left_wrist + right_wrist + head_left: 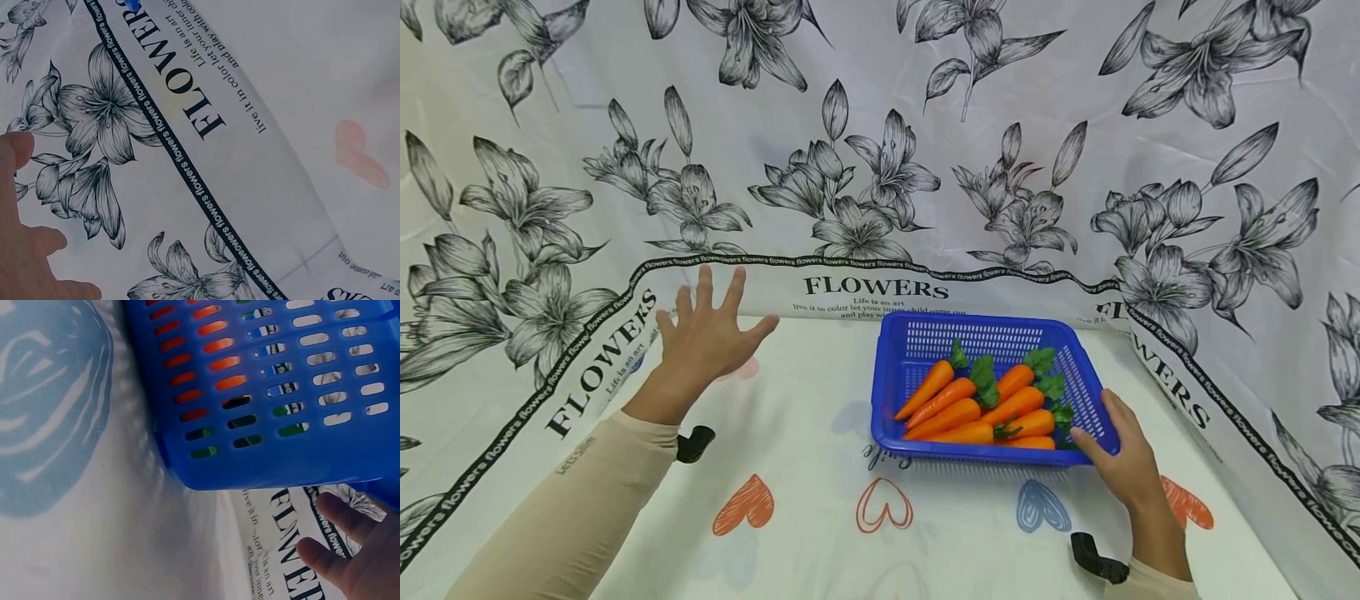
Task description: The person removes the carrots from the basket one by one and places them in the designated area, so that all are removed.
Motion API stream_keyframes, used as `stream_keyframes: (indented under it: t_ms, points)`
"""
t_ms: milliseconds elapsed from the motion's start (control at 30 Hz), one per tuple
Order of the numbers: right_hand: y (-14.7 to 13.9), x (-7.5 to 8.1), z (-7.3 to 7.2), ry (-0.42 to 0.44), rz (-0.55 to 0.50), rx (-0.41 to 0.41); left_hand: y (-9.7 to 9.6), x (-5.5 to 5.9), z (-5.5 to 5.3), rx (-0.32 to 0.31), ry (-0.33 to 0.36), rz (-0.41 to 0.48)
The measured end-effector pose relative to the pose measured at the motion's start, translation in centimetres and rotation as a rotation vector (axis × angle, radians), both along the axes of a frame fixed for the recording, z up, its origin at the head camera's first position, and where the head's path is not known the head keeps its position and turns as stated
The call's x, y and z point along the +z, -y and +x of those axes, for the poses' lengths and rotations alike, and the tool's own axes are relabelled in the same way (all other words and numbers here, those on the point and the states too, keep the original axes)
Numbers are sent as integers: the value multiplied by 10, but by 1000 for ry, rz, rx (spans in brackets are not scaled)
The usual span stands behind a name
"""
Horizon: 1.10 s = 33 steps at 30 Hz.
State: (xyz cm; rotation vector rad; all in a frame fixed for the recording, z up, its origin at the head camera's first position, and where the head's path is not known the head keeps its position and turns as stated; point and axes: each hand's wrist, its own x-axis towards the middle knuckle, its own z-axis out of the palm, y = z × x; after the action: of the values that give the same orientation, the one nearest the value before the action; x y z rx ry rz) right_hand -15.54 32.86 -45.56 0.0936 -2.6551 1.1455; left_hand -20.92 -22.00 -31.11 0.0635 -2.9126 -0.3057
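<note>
Pinching blue basket [970, 453] at near right corner: right hand [1123, 454]. Orange carrots [1015, 404] lie inside. Left hand [711, 337] well apart, fingers spread.

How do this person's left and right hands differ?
The left hand is raised and holds nothing; the right hand grips the near right corner of the blue plastic basket. The left hand's fingers are spread wide; the right hand's thumb lies over the basket's rim. Both are bare.

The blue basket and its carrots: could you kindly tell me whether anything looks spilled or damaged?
Nothing stands out: the carrots lie inside the blue basket, with none spilled in view, and neither shows visible damage.
</note>
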Motion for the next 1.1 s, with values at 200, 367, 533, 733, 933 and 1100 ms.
stream_keyframes:
  t_ms: [200,367,533,733,933,1100]
  points:
    - [0,-2,2,25,64,-3,-1,-2,2,-2,-3,-4]
    - [0,-1,3,39,85,-4,-2,-5,3,-2,4,-1]
    - [-1,-1,3,41,90,-4,-4,-8,3,-3,14,4]
    - [-2,2,1,50,90,-4,-7,-10,2,-11,12,11]
    - [-2,1,0,53,89,-5,-11,-12,0,-19,8,26]
    - [-2,-1,2,66,86,-11,-17,-15,-2,-37,-2,41]
